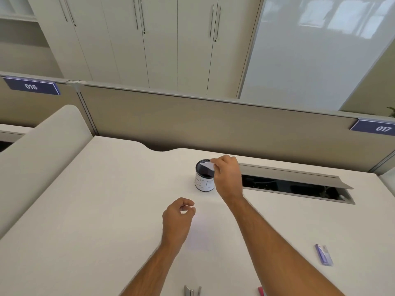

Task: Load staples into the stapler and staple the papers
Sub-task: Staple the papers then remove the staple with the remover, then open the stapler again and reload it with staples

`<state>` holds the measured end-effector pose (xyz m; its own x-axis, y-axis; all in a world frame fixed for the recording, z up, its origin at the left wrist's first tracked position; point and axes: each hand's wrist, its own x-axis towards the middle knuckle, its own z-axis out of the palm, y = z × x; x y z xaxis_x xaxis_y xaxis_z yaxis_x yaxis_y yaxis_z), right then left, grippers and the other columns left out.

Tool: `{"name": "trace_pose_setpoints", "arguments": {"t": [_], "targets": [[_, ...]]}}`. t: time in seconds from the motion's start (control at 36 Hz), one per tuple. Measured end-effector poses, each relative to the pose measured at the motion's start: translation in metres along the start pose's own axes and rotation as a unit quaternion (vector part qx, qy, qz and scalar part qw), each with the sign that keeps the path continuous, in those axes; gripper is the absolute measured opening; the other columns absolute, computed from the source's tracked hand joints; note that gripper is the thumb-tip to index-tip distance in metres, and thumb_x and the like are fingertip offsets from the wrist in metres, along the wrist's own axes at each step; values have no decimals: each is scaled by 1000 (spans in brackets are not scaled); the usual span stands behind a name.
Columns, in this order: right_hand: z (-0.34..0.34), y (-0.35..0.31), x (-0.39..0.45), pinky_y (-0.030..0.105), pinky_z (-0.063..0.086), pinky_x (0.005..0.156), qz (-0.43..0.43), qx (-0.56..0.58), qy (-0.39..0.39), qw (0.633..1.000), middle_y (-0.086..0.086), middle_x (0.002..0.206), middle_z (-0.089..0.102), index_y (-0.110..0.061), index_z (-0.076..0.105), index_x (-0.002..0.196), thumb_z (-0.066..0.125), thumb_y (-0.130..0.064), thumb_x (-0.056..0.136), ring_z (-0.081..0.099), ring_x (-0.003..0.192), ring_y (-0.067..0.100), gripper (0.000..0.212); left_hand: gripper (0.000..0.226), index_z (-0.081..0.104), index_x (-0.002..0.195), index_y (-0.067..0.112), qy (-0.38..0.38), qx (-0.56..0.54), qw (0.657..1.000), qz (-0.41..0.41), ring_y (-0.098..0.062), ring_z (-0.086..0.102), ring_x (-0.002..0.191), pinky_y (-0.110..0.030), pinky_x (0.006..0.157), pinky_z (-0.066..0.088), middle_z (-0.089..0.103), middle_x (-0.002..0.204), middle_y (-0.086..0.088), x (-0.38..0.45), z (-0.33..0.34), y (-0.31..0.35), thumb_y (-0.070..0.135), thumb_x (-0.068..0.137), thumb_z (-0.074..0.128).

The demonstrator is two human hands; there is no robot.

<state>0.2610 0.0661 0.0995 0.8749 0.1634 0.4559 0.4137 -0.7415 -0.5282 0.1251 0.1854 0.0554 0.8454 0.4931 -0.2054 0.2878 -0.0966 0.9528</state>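
Note:
My right hand pinches a small white slip of paper over the open mouth of a white cup with a dark inside. My left hand hovers nearer to me, thumb and forefinger pinched at the top corner of a pale sheet of paper that lies flat on the desk. A purple staple box lies at the right. A grey metal object, perhaps the stapler, is cut off by the bottom edge.
The white desk ends at a beige partition behind. An open cable hatch gapes right of the cup. A red item peeks in at the bottom edge. A padded divider rises on the left.

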Motion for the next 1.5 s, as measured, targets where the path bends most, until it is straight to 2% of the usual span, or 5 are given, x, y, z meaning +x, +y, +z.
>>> {"name": "trace_pose_setpoints", "arguments": {"t": [0.33,0.69,1.08,1.28,1.5], "targets": [[45,7,26,35,26,77,-6,-221,-153,963,3,107,65,-18,75,106,52,-6,92,46,105,29,29,12,73,90,22,-4,30,999,20,-3,67,95,-11,66,43,73,94,11,41,11,3,10,90,69],[47,9,26,42,34,86,28,-193,-222,955,4,120,65,-18,75,111,40,-16,100,42,111,29,37,14,72,91,25,-5,50,998,26,1,63,100,-12,69,42,71,97,15,45,17,-1,11,89,70],[4,1,-45,43,43,89,74,-89,-147,982,7,103,71,-11,76,102,47,-18,99,47,104,30,30,6,69,85,16,-53,249,967,-20,-14,61,83,-23,64,48,69,101,0,-1,-4,-34,18,82,73],[-12,9,-107,43,47,90,94,-71,-194,974,10,105,68,-10,74,111,46,-15,99,46,108,32,31,25,64,90,18,-102,320,941,-46,-23,60,108,-37,84,56,64,106,-3,-52,-4,-59,37,80,77],[-30,17,-162,43,48,92,90,-66,-237,965,8,109,68,-11,72,118,44,-15,100,45,112,30,34,81,43,129,17,-113,431,892,-83,-26,45,123,-34,81,47,52,124,-6,-98,-2,-78,71,74,68]]}}
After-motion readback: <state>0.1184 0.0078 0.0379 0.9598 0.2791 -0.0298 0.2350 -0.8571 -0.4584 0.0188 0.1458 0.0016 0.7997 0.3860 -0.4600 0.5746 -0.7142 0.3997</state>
